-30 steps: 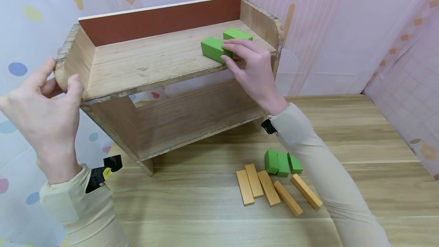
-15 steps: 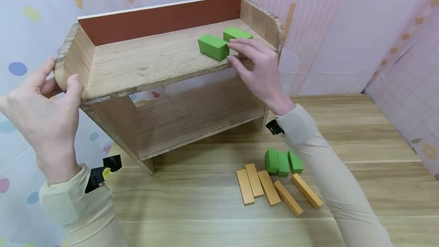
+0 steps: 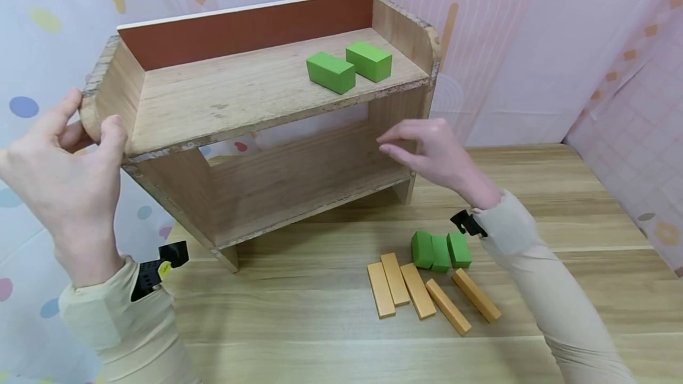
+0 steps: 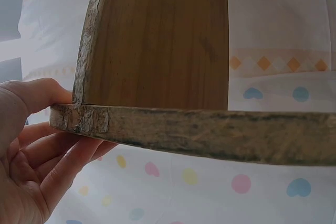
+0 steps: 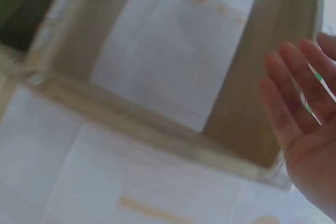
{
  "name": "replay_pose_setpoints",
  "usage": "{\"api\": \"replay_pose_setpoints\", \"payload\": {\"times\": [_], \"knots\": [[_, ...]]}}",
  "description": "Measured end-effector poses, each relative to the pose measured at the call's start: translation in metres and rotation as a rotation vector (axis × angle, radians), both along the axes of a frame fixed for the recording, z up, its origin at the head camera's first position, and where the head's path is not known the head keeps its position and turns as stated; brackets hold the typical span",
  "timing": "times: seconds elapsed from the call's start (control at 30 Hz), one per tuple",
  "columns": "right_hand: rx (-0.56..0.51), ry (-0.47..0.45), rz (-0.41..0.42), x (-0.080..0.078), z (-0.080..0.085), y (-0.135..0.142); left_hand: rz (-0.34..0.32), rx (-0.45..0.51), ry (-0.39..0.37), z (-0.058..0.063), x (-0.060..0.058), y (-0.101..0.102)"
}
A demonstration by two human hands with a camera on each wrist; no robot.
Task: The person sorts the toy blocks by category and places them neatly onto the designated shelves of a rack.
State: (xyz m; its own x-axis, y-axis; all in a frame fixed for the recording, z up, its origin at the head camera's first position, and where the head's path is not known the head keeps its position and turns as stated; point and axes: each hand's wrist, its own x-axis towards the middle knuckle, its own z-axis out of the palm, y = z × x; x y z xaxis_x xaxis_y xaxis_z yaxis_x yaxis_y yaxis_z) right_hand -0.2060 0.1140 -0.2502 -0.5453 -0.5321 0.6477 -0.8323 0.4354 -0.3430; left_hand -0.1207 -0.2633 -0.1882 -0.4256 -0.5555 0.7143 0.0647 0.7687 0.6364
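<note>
My left hand (image 3: 74, 176) grips the left side panel of a small wooden shelf (image 3: 224, 105), thumb inside and fingers outside; the left wrist view shows the thumb and fingers (image 4: 63, 166) around the panel's edge. Two green blocks (image 3: 331, 73) lie side by side on the top board, toward its right end. In front of the shelf's right side, my right hand (image 3: 432, 150) hangs in the air with loosely bent fingers and nothing in them. The right wrist view, blurred, has that hand (image 5: 310, 114) beside the shelf frame (image 5: 142, 124).
On the wooden table (image 3: 299, 325), right of the shelf, several green blocks (image 3: 440, 252) stand close together. Several orange-brown wooden strips (image 3: 418, 291) lie in front of them. A patterned cloth backdrop (image 3: 533, 64) hangs behind the shelf and along the sides.
My right hand has let go of the nearer green block, leaving it beside the other one, and has drawn back down and right. The left hand keeps its grip on the shelf.
</note>
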Motion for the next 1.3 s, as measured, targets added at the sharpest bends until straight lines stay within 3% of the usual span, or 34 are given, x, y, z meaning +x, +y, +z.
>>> {"api": "replay_pose_setpoints", "payload": {"times": [0.17,0.27,0.53,0.7,0.97,1.3], "knots": [[0.183,-0.196,-0.045,0.003,-0.021,0.021,0.008,-0.009,-0.001,0.0,0.0,0.0],[0.25,-0.269,-0.087,0.005,-0.039,0.035,0.004,-0.011,0.001,0.001,0.001,0.001],[0.296,-0.447,-0.156,0.017,-0.097,0.079,-0.007,-0.014,0.005,0.002,0.001,0.005],[0.336,-0.505,-0.181,0.021,-0.124,0.101,0.007,-0.002,0.001,0.0,-0.001,0.001],[0.349,-0.567,-0.188,0.028,-0.144,0.118,-0.012,-0.012,-0.009,0.001,0.001,0.005],[0.386,-0.627,-0.215,0.031,-0.154,0.116,0.006,0.01,0.002,0.001,0.0,0.002]]}}
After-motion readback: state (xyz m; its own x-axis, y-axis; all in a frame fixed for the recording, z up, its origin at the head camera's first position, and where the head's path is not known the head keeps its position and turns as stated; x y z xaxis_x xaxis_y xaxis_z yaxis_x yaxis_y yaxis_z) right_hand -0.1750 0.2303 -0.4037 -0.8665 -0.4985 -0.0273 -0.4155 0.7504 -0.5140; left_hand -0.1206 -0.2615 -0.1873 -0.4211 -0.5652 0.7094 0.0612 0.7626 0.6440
